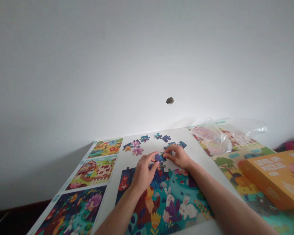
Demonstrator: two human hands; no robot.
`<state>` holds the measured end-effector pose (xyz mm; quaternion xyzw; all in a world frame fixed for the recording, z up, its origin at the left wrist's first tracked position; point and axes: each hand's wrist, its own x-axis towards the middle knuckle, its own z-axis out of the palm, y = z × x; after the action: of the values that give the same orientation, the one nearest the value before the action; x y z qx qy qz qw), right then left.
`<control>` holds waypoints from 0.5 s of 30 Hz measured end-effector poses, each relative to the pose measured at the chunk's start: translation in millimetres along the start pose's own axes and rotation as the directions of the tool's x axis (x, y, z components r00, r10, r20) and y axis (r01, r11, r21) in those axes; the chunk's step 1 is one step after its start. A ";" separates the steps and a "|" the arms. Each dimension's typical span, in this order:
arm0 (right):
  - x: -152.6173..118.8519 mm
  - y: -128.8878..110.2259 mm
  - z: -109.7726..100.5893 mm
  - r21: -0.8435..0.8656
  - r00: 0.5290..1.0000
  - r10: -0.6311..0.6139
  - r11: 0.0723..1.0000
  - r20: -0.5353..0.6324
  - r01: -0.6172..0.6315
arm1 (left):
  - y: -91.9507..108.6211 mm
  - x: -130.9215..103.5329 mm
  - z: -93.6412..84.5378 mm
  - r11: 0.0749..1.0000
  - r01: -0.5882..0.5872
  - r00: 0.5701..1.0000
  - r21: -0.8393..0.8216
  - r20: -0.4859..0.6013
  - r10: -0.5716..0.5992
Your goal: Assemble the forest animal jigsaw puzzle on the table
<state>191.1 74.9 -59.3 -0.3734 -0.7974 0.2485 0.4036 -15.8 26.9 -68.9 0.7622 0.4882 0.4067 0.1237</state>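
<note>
A dark blue puzzle piece (pixel 159 158) is between my two hands, just above the far edge of a partly assembled jigsaw puzzle (pixel 170 195) with rabbits, a bear and flowers. My left hand (pixel 145 172) pinches the left side of this piece between thumb and fingers. At its right side, the closed thumb and fingertips of my right hand (pixel 178 157) touch or grip the piece. Loose puzzle pieces (pixel 137 150) lie beyond my left hand. More loose pieces (pixel 166 138) are beyond my right hand, some partly hidden behind its fingers.
Along the left is a sheet of printed pictures (pixel 94 173). On the right, an orange puzzle box (pixel 271 176) stands on another printed sheet (pixel 226 164), with a crumpled clear plastic bag (pixel 217 140) behind it. A white wall (pixel 142 71) with a small hole rises at the back.
</note>
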 end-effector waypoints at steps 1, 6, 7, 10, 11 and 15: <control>0.0 0.2 0.3 0.017 0.999 0.030 0.999 0.013 -0.031 | 1.1 0.4 -0.6 1.000 -0.004 1.000 0.004 -0.005 0.004; -0.9 3.1 2.0 0.135 0.991 0.122 0.982 0.058 -0.129 | 4.9 1.4 -1.8 1.000 -0.013 0.999 -0.004 -0.032 0.013; -1.4 3.4 2.0 0.156 0.990 0.131 0.978 0.054 -0.138 | 5.0 1.3 -1.6 1.000 -0.008 1.000 -0.012 -0.030 0.007; -2.9 3.3 1.3 0.176 0.989 0.138 0.974 0.050 -0.144 | 4.1 1.0 -0.5 0.997 0.046 0.999 -0.056 -0.024 -0.047; -3.3 3.1 1.1 0.168 0.989 0.136 0.975 0.055 -0.144 | 3.6 1.0 0.0 0.995 0.071 0.997 -0.076 -0.019 -0.072; -3.5 3.1 0.6 0.173 0.987 0.152 0.972 0.056 -0.159 | 2.4 0.8 1.4 0.984 0.130 0.992 -0.122 0.018 -0.128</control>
<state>193.2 74.0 -63.4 -0.3921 -0.7489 0.3569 0.3976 -13.1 26.7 -68.0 0.7220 0.5099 0.4232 0.1990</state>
